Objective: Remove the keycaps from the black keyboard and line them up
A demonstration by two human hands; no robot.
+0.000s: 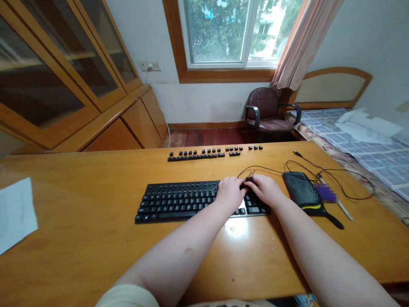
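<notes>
Hands [229,192] hold small dark piece [249,179] at keyboard [179,202].

Left hand [230,192] beside right hand [264,188]

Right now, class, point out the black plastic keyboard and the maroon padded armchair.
Black plastic keyboard [188,202], head view: on its letter keys.
Maroon padded armchair [263,106], head view: on its backrest.

Left hand [230,192], right hand [265,187] close together over keyboard [179,202] — loose keycaps [200,157] rowed beyond, dark pouch [298,187] rightward.
</notes>
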